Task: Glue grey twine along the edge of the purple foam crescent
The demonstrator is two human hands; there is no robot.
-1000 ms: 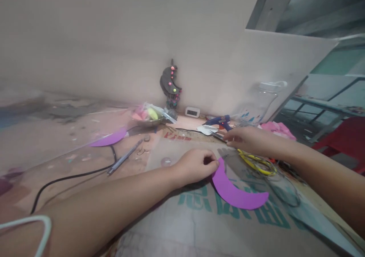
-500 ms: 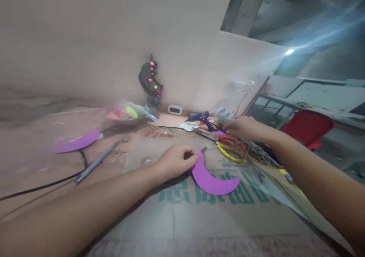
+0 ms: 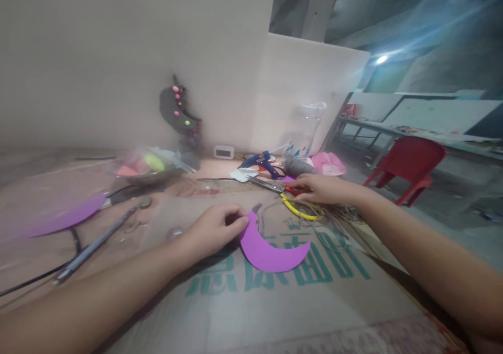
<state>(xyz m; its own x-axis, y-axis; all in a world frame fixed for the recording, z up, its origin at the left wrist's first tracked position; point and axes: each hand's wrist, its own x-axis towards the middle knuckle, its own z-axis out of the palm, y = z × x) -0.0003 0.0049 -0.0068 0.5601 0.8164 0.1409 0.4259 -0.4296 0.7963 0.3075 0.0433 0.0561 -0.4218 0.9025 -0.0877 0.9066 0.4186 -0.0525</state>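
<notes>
My left hand (image 3: 214,229) pinches one tip of a purple foam crescent (image 3: 269,250) that lies flat on a sheet of printed cardboard (image 3: 275,296). My right hand (image 3: 320,189) reaches forward and rests on the red handles of a pair of scissors (image 3: 277,187), its fingers curled over them. Yellow loops of another tool (image 3: 301,211) lie just below that hand. A blue glue gun (image 3: 261,164) sits behind the scissors.
A second purple foam piece (image 3: 65,217) and a black cable (image 3: 35,278) lie at the left. A bowl of coloured bits (image 3: 145,166), a dark crescent ornament (image 3: 178,113), a clear jar (image 3: 306,130) and pink cloth (image 3: 328,163) stand near the wall. A red chair (image 3: 408,165) is at the right.
The view has swung to the right, so everything sits further left in the picture. My right hand has settled onto the scissors' handles. My left hand keeps its pinch on the crescent.
</notes>
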